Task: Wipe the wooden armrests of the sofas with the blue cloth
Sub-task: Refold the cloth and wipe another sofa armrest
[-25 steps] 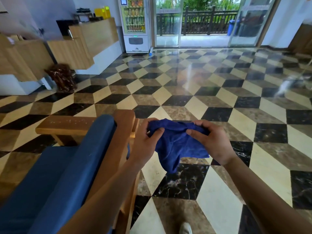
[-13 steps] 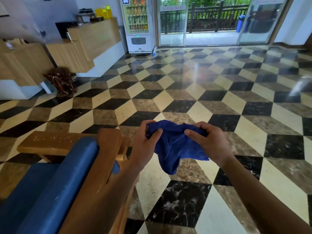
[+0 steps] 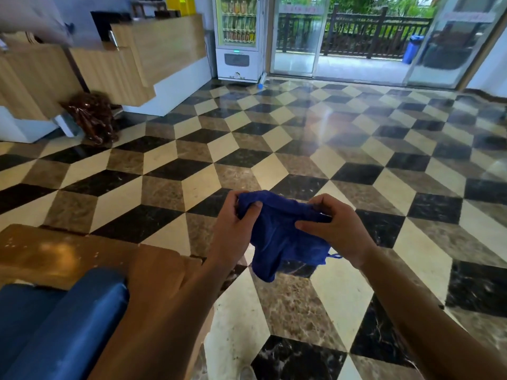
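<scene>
The blue cloth (image 3: 277, 239) hangs bunched between both hands over the tiled floor. My left hand (image 3: 233, 229) pinches its upper left corner and my right hand (image 3: 334, 229) grips its upper right edge. A sofa sits at the lower left: its wooden armrest (image 3: 55, 253) runs flat along the far side, and a wooden frame piece (image 3: 156, 270) stands just under my left forearm. The blue seat cushion (image 3: 55, 325) fills the bottom left corner. The cloth is to the right of the sofa and does not touch the wood.
A wooden reception counter (image 3: 153, 50) stands at the back left with a brown bag (image 3: 93, 116) on the floor beside it. A drinks vending machine (image 3: 238, 37) and glass doors (image 3: 343, 37) are at the far wall. Checkered marble floor (image 3: 301, 149) spreads ahead.
The view has tilted up and shifted, so the sofa sits lower and further left. Both hands keep hold of the cloth and have gathered it slightly closer together.
</scene>
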A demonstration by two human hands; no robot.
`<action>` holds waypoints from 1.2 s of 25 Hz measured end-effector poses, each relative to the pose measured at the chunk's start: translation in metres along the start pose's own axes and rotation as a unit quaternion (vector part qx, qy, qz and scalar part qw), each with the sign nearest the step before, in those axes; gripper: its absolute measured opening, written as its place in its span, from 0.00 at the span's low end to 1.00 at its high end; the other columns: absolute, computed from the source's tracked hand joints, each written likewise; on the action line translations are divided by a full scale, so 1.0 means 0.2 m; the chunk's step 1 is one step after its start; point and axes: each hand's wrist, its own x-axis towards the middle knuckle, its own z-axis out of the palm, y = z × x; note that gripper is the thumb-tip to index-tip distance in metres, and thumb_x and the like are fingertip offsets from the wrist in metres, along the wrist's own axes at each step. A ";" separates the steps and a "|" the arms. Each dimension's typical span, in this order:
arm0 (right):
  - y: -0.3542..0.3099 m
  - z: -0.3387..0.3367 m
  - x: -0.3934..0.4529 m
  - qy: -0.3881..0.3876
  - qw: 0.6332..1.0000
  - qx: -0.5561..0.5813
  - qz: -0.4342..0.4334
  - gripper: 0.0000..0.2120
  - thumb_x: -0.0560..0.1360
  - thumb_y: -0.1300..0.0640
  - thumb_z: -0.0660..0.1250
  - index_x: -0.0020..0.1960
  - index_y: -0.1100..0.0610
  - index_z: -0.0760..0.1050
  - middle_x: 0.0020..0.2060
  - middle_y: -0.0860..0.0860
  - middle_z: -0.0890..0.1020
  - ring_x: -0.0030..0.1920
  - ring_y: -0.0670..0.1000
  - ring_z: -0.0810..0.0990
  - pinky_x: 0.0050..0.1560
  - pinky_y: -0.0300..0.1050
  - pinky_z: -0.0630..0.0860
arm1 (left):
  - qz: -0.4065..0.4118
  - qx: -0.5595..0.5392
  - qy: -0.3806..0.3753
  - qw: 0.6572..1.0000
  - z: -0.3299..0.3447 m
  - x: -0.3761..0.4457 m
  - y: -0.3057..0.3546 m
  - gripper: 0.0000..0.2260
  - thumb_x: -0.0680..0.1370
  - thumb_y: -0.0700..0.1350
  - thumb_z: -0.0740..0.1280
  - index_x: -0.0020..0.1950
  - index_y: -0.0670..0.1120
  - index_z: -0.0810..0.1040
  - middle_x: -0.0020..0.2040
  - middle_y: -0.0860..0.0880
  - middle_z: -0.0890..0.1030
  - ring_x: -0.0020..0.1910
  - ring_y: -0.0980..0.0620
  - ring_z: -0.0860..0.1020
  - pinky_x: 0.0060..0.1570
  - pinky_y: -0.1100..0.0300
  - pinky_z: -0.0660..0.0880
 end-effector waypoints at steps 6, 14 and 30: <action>0.05 0.04 0.61 0.025 0.999 0.004 -0.034 0.15 0.69 0.54 0.79 0.46 0.35 0.80 0.42 0.37 0.84 0.43 0.40 0.82 0.44 0.42 0.80 | 0.001 -0.019 0.005 1.000 -0.04 0.55 -0.08 0.08 0.81 0.44 0.67 0.52 0.57 0.72 0.49 0.55 0.79 0.44 0.66 0.79 0.45 0.71 0.76; 0.19 0.06 1.30 0.005 0.997 0.038 -0.063 0.12 0.71 0.53 0.77 0.49 0.38 0.82 0.43 0.38 0.85 0.44 0.42 0.83 0.41 0.32 0.78 | 0.000 -0.037 0.028 0.999 0.03 1.13 -0.26 0.08 0.82 0.42 0.65 0.53 0.56 0.72 0.44 0.66 0.80 0.45 0.64 0.80 0.45 0.69 0.77; 0.20 0.46 2.60 -0.267 0.936 0.129 -0.190 0.11 0.70 0.58 0.77 0.47 0.44 0.82 0.41 0.40 0.86 0.43 0.38 0.83 0.43 0.30 0.75 | -0.015 -0.047 0.341 0.939 -0.05 1.79 -0.51 0.06 0.80 0.43 0.68 0.52 0.55 0.77 0.46 0.53 0.83 0.47 0.56 0.81 0.49 0.62 0.77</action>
